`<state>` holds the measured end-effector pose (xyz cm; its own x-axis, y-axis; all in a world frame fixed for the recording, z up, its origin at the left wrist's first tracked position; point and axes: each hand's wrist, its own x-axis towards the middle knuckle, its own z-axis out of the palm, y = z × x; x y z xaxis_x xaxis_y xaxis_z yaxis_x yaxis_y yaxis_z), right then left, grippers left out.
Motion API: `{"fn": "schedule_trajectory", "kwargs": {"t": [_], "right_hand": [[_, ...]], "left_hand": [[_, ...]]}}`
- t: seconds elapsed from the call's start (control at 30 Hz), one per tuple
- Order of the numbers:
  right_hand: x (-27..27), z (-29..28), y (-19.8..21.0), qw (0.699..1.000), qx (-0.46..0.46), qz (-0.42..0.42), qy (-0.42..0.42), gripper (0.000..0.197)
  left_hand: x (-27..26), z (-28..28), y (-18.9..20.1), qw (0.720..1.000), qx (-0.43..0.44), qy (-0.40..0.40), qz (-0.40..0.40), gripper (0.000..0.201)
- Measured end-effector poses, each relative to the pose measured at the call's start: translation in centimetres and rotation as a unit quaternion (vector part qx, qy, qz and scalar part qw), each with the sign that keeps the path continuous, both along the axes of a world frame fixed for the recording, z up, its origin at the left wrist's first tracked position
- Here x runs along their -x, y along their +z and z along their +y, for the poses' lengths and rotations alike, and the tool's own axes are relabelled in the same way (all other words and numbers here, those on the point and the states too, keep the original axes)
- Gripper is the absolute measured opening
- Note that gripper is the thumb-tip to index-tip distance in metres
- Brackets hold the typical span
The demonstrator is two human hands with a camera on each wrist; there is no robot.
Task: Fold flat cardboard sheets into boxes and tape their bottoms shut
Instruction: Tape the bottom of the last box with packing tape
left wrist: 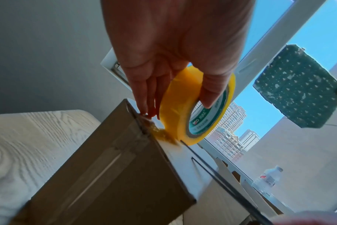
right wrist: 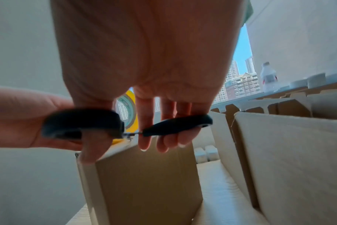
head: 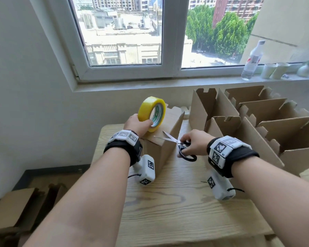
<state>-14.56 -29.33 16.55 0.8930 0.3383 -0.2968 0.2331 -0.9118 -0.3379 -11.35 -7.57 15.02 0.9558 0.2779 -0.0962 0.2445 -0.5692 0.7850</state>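
Note:
A folded cardboard box (head: pixel 165 139) stands on the wooden table (head: pixel 177 202), its taped side up. My left hand (head: pixel 138 124) holds a yellow tape roll (head: pixel 152 113) upright on the box's top, thumb through the core. In the left wrist view the tape roll (left wrist: pixel 185 106) touches the box (left wrist: pixel 110 175) at its upper edge, with the fingers (left wrist: pixel 144 94) beside it. My right hand (head: pixel 194 142) grips black-handled scissors (head: pixel 178 144), blades open over the box top near the tape. In the right wrist view the thumb and fingers sit in the scissors' handles (right wrist: pixel 125 123).
Several folded open boxes (head: pixel 257 122) stand crowded at the table's right. Flat cardboard sheets (head: pixel 16 211) lie on the floor at the left. A water bottle (head: pixel 253 59) and paper cups (head: pixel 275 70) stand on the windowsill behind.

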Motion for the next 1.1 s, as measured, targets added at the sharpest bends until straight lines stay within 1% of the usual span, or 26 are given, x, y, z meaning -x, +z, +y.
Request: {"fn": "schedule_trajectory", "kwargs": {"t": [0.07,0.1,0.2,0.33,0.37,0.43,0.53,0.6,0.7,0.77,0.87,0.93,1.0,1.03,1.1], "right_hand": [[-0.5,0.7,-0.2,1.000,-0.027,-0.007,-0.007,0.036],[-0.7,1.1,-0.3,0.999,-0.030,-0.012,-0.004,0.032],[-1.2,2.4,-0.2,0.999,-0.023,-0.019,0.013,0.015],[-2.0,3.5,-0.2,0.999,-0.008,-0.030,0.034,0.009],[-2.2,3.7,-0.2,0.999,-0.007,-0.031,0.038,0.009],[-2.3,4.0,-0.3,0.999,-0.002,-0.033,0.043,0.018],[-2.2,4.2,-0.1,0.998,0.016,-0.042,0.051,0.018],[-2.0,4.2,0.0,0.997,0.029,-0.054,0.056,0.024],[-1.8,4.2,0.0,0.995,0.042,-0.071,0.056,0.022],[-1.8,4.1,0.0,0.995,0.046,-0.074,0.053,0.027],[-1.9,3.9,-0.2,0.995,0.042,-0.082,0.047,0.035],[-1.8,3.9,-0.4,0.995,0.039,-0.083,0.038,0.030],[-1.7,3.7,-0.4,0.996,0.032,-0.084,0.020,0.018],[-1.6,3.6,-0.3,0.996,0.026,-0.081,0.001,0.017],[-1.5,3.3,0.1,0.996,0.015,-0.082,-0.040,0.022]], "left_hand": [[0.0,0.3,0.0,1.000,0.023,0.003,-0.007,0.022],[-0.1,0.5,-0.1,0.999,0.033,0.003,-0.010,0.023],[0.0,0.9,-0.4,0.998,0.054,0.007,-0.018,0.025],[0.0,1.0,-0.4,0.998,0.053,-0.008,-0.015,0.032],[0.0,1.0,-0.4,0.998,0.052,-0.012,-0.014,0.034],[-0.1,1.2,-0.5,0.998,0.053,-0.015,-0.012,0.036],[0.0,1.4,-0.6,0.997,0.071,-0.015,-0.010,0.036],[0.0,1.3,-0.6,0.997,0.076,-0.017,-0.010,0.036],[-0.1,1.3,-0.7,0.996,0.089,-0.017,-0.011,0.037],[-0.1,1.4,-0.8,0.992,0.122,-0.013,-0.017,0.037],[0.1,1.6,-0.8,0.978,0.206,0.005,-0.028,0.037],[0.2,1.9,-1.0,0.962,0.273,0.017,-0.026,0.031],[0.3,2.1,-1.2,0.948,0.316,0.027,-0.028,0.027],[0.3,2.3,-1.2,0.943,0.329,0.033,-0.027,0.027],[0.4,2.4,-1.4,0.935,0.351,0.042,-0.024,0.029]]}}
